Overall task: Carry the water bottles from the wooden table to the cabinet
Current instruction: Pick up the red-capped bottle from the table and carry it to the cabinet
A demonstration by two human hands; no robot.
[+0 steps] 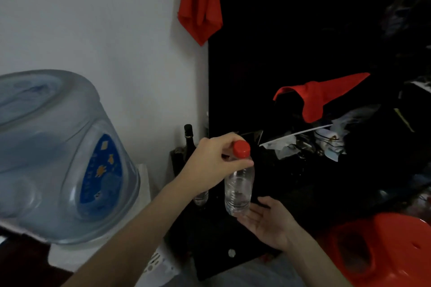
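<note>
A clear plastic water bottle point(238, 190) with a red cap point(241, 149) hangs upright in front of the dark cabinet point(256, 91). My left hand point(214, 163) grips it by the neck just under the cap. My right hand point(268, 219) lies palm up with straight fingers under the bottle's base, touching or nearly touching it. A second clear bottle point(201, 198) stands behind my left wrist, mostly hidden.
A large blue water-dispenser jug point(58, 158) fills the left. A dark glass bottle point(189, 140) stands by the wall. Red cloths point(200, 2) hang over the cabinet, and clutter point(326, 140) lies inside it. A red plastic stool point(384, 251) sits at lower right.
</note>
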